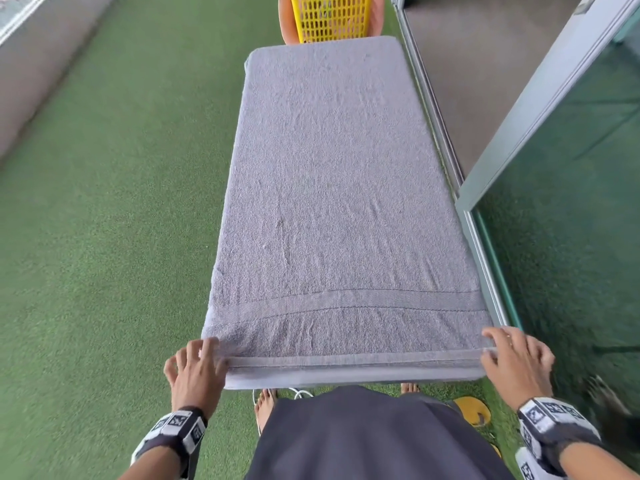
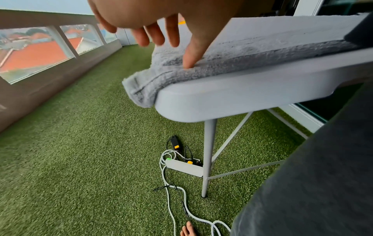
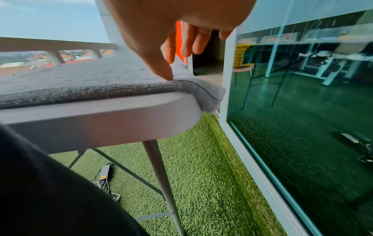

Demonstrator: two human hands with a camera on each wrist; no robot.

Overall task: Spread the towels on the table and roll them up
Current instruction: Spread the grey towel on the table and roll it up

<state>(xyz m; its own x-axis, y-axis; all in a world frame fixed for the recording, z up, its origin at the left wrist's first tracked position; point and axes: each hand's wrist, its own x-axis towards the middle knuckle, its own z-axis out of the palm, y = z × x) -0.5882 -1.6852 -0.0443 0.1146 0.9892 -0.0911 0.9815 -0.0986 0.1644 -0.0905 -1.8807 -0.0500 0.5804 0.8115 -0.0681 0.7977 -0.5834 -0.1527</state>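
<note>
Towel corners overhanging table, wrist views only

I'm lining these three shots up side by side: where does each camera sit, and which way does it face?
Head: above the table's near end, facing forward and down along the grey towel to a yellow basket; both hands, the left hand and the right hand, plus bare feet show.
Left wrist: below the left hand, facing the table corner, turf and railing.
Right wrist: below the right hand, facing the right corner and a glass door.
Shared: both wrist views show a thumb touching the towel edge.
</note>
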